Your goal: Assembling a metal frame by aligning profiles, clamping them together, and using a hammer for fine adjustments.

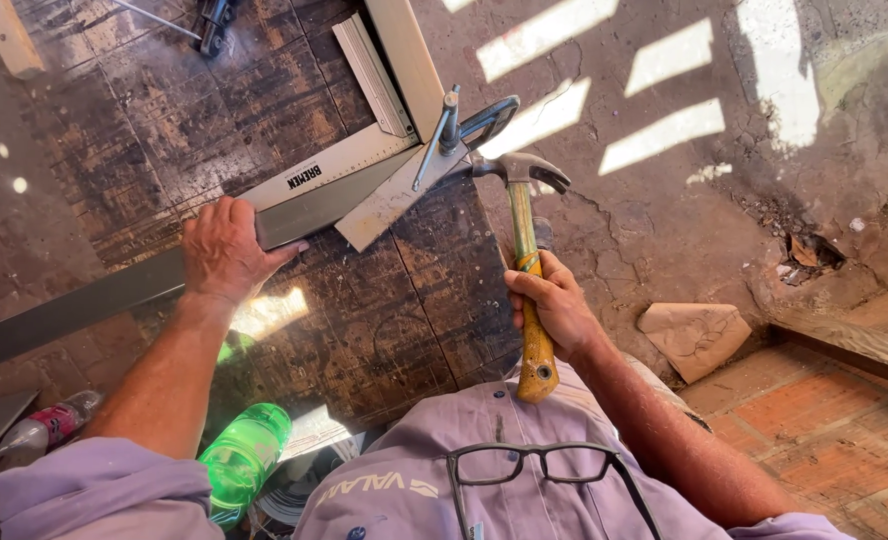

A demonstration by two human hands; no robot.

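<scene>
two hands, one hammer, two metal profiles at a corner

right hand (556, 302): fingers wrapped tight round the wooden handle of one claw hammer (526, 260), head up and close beside the clamp (454, 135). count of hammers: one.

left hand (226, 248): palm down, fingers pressed together over the long grey metal profile (114, 295), thumb tucked along its near edge. that profile runs in from the left edge of view to a mitred corner, where it meets a second, pale profile (404, 55) running up out of view. count of profiles: two.

one clamp grips the corner joint. all lie on one worn, dark workbench (384, 320).

foreground: one green plastic bottle (244, 460), one clear bottle (39, 428), one pair of black-framed glasses (529, 465) hung on the shirt.
</scene>
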